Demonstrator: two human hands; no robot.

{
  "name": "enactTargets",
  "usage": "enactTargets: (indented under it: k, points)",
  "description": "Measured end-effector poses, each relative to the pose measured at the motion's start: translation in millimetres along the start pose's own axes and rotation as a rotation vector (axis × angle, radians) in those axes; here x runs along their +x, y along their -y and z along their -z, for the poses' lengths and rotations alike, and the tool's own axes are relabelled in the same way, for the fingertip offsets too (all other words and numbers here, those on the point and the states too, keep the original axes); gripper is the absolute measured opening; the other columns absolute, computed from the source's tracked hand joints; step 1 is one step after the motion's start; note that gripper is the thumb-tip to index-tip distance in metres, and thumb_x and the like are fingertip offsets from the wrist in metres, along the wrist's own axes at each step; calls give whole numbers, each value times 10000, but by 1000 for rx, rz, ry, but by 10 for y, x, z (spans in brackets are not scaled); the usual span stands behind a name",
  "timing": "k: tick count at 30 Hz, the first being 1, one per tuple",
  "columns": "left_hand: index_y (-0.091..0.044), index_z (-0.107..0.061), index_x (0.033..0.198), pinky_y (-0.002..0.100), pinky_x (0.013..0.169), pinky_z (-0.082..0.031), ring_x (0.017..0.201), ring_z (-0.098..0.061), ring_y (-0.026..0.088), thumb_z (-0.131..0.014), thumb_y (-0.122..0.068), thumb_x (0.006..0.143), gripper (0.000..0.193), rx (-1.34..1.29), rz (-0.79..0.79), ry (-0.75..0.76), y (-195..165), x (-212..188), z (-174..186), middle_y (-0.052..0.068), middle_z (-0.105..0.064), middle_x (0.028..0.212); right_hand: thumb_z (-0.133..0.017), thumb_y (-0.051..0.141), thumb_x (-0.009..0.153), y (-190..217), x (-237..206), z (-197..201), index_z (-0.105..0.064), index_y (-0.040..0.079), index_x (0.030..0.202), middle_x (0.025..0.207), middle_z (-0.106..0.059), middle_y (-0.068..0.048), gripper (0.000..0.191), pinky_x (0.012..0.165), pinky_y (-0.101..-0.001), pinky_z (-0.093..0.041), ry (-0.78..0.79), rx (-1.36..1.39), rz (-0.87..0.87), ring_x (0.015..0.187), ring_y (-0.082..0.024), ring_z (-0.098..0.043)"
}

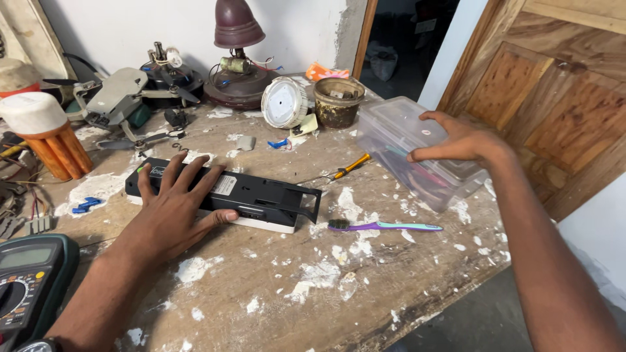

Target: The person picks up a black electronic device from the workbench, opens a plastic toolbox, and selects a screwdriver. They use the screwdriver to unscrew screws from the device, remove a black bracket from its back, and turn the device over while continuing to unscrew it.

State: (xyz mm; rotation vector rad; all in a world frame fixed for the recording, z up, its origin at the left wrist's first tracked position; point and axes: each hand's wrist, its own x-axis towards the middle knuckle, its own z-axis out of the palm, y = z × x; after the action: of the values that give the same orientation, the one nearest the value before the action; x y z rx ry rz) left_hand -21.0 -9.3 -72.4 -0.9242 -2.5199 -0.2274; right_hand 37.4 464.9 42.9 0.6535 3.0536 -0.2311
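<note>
My left hand [175,207] lies flat, fingers spread, on a long black device with a white underside [261,195] that rests on the paint-spattered wooden table [293,287]. My right hand [456,138] hovers open over a clear plastic box [398,140] holding tools at the table's right edge; I cannot tell if it touches the lid. A purple and teal toothbrush [391,227] lies in front of the device. A yellow-handled screwdriver [349,168] lies between the device and the box.
A multimeter [29,277] sits at the near left. An orange ribbed cylinder with a white cap [45,133], fan motor parts [169,78], a maroon fan base [238,58], a round white lamp [283,102] and a dirty pot [339,102] crowd the back. A wooden door [554,98] stands right.
</note>
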Motion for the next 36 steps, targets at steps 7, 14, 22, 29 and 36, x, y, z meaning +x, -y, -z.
enactTargets:
  k: [7,14,22,29,36]
  points:
    - [-238,-356,1548,770,1076,-86,1486,-214,378,-470,-730,863,851,-36,45,74,-19,-2,25,139,-340,1573,-834,588,488,45,-194,16,-464,330,1505,1550,-454,-188,1112,1117,-623,-432,-106,210,42,1440,-418,-428]
    - [-235,-351,1561,764,1075,-91,1481,-215,383,-446,-723,875,847,-40,33,65,-50,-3,79,147,-335,1573,-855,563,498,46,-270,48,-487,298,1464,1504,-483,-180,1067,1120,-633,-390,-151,214,8,1438,-395,-418]
    - [-233,-352,1546,760,1080,-100,1474,-237,383,-411,-695,899,797,-51,25,58,-57,-19,73,138,-359,1563,-880,528,502,-111,-288,68,-511,216,1414,1451,-512,-191,1032,1081,-573,-453,-195,262,88,1378,-392,-477]
    - [-227,-355,1549,755,1083,-88,1478,-236,396,-418,-659,927,759,-69,18,58,-69,-39,104,142,-373,1556,-897,465,509,-62,-467,298,-468,265,1460,1422,-546,-192,1063,1047,-572,-457,-180,290,174,1339,-376,-519]
    - [-178,-435,1512,751,1121,34,1520,-240,385,-106,-535,1038,679,-435,102,-16,-107,-81,242,128,-460,1561,-948,407,509,520,-899,367,-433,324,1439,1401,-543,-154,1066,984,-502,-475,-125,306,338,1276,-324,-559]
